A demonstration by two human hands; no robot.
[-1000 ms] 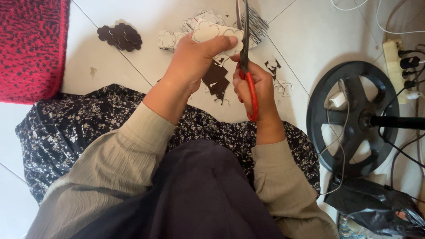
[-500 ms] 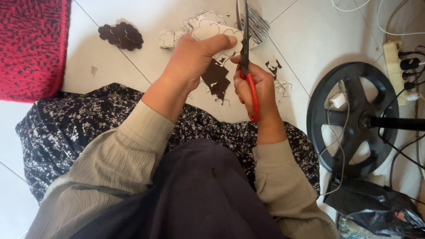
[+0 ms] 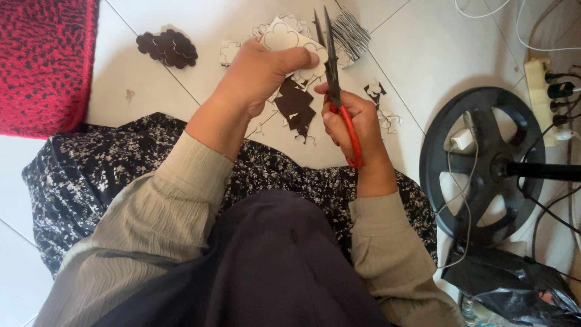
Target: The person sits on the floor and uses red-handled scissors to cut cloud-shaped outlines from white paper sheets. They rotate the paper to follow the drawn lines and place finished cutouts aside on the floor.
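Beige crinkled long sleeves point(image 3: 163, 218), dark garment point(image 3: 260, 266), floral skirt point(image 3: 91, 175)

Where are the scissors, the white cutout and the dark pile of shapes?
scissors point(image 3: 331, 72), head view, on the blades near the pivot.
white cutout point(image 3: 281, 37), head view, on its white face above the thumb.
dark pile point(image 3: 167, 48), head view, on its middle.

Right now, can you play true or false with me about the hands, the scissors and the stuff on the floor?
1. The right hand holds red-handled scissors. True.
2. The left hand holds a white scalloped cutout. True.
3. The scissors lie on the floor. False: they are in the right hand's grip, blades pointing away from the person.
4. The pile of dark cutouts sits on the red cushion. False: it lies on the white floor tiles.
5. A black fan base stands on the right. True.
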